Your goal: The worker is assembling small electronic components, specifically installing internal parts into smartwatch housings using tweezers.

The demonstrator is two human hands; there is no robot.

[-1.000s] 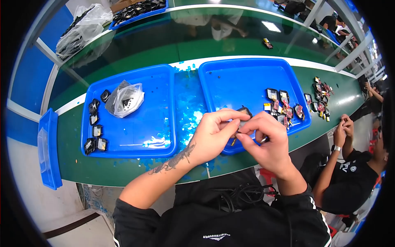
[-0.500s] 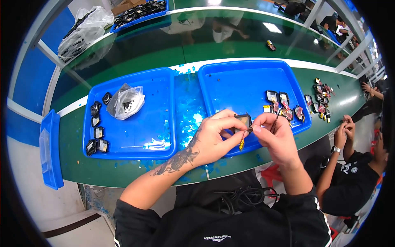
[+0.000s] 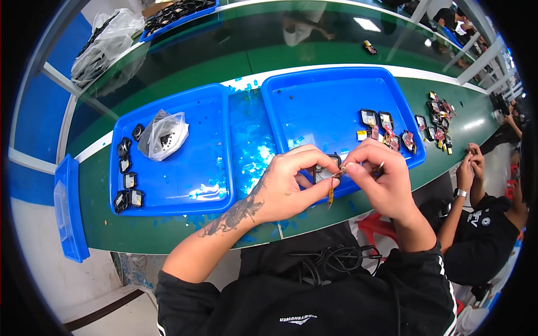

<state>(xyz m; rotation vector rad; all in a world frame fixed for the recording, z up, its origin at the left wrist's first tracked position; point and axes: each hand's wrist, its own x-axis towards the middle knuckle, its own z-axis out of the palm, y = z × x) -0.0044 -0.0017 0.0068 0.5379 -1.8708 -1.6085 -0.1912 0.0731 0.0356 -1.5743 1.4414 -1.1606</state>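
Note:
Close together over the near edge of the right blue tray (image 3: 342, 73), my two hands meet at the fingertips. My left hand (image 3: 286, 182) is closed around an open black device housing (image 3: 324, 171) with a pale inside. Below its thumb hangs a narrow yellow strip (image 3: 330, 196), by thin reddish wires. My right hand (image 3: 386, 176) pinches at a tiny part by the wire ends, too small to name. A dark, thin tool end (image 3: 380, 167) shows between its other fingers, mostly hidden. Several open housings with wires (image 3: 386, 121) lie at that tray's right side.
The left blue tray (image 3: 227, 134) holds a plastic bag of small black parts (image 3: 166, 137) and several black devices (image 3: 130, 180). Blue film scraps (image 3: 255, 151) litter the green table between trays. More wired parts (image 3: 438, 120) lie right; a co-worker's hands (image 3: 472, 162) are beyond.
My view has shifted slightly. The housing in my left hand shows more of its pale inside, and the yellow strip hangs straighter. My right hand's fingers have curled, hiding most of the thin tool.

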